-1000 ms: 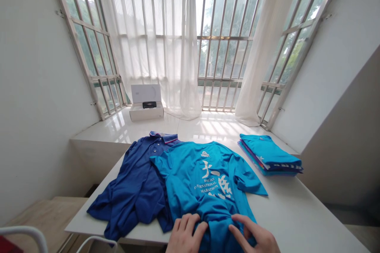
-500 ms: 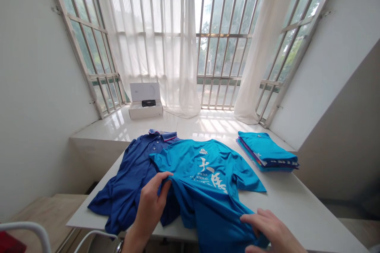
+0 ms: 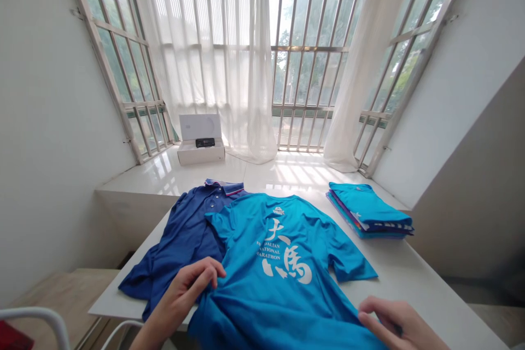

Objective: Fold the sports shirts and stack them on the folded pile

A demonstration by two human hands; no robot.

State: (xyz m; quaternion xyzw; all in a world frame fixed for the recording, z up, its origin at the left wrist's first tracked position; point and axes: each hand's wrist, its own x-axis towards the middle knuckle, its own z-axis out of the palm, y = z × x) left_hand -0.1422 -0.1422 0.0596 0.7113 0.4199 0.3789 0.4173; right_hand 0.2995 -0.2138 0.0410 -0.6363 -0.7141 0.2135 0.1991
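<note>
A bright blue T-shirt with white lettering lies spread on the white table, its lower part bunched and hanging past the front edge. My left hand has curled fingers and pinches the shirt's left side. At the right side of the same shirt, thumb and forefinger of my right hand close on the cloth edge. Under the T-shirt's left sleeve lies part of a dark blue polo shirt, collar towards the window. The T-shirt's hem is out of view.
A stack of folded shirts sits at the table's right rear. On the sill behind is an open white box with a black object in it. Sheer curtains hang before the barred window. A white curved tube stands at lower left.
The T-shirt's body has been pulled flatter and wider, so more lettering shows. My left hand has moved left and down, my right hand to the right.
</note>
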